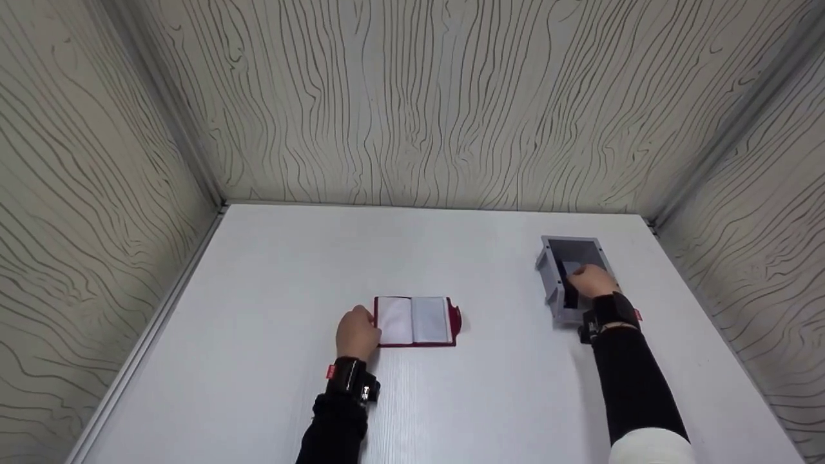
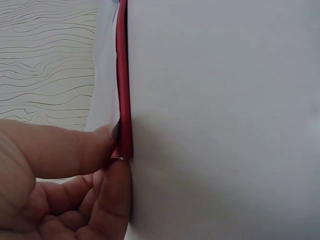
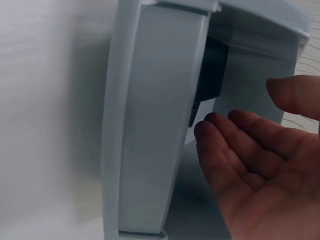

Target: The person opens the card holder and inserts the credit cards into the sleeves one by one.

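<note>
An opened red card holder (image 1: 412, 321) with clear sleeve pages lies flat on the white table, its clasp tab pointing right. My left hand (image 1: 358, 332) pinches its left edge between thumb and finger; the left wrist view shows the red cover edge (image 2: 123, 85) there. My right hand (image 1: 593, 281) reaches into a grey plastic bin (image 1: 551, 278). In the right wrist view its thumb stands apart from the bent fingers (image 3: 240, 145), with nothing between them. Close to those fingertips are a black object (image 3: 212, 70) and a pale, card-like piece (image 3: 204, 109), both partly hidden by the bin wall.
The white table (image 1: 309, 258) is enclosed by wood-grain panels (image 1: 412, 109) at the back and both sides. Near the table's right side stands the bin, its walls rising around my right hand.
</note>
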The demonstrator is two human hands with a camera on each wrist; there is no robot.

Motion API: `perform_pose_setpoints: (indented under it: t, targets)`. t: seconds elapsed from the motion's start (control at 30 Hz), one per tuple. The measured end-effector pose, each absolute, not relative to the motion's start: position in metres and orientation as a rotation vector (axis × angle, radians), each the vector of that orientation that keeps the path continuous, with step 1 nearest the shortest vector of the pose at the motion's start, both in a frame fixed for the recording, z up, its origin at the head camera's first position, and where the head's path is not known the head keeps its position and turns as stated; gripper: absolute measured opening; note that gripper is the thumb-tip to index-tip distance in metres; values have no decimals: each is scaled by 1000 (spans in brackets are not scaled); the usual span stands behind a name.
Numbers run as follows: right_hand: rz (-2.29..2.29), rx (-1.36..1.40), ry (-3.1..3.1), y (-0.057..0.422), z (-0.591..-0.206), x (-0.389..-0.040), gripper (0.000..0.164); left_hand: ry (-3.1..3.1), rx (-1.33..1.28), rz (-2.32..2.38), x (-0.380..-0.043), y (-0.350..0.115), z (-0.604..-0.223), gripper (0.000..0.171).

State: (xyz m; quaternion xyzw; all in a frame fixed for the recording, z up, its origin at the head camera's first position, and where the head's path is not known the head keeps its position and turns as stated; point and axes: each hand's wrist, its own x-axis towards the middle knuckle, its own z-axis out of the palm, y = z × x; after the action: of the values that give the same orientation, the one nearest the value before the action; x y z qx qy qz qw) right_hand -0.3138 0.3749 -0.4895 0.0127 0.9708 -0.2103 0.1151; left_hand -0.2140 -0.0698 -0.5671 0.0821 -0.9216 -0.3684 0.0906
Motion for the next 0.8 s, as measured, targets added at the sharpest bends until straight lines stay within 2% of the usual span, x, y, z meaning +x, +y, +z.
perform_pose_setpoints:
  t: [0.8]
  targets:
    - [-624, -17, 2811, 378, -501, -313, 55, -2748, 243, -1105, -214, -70, -566, 16]
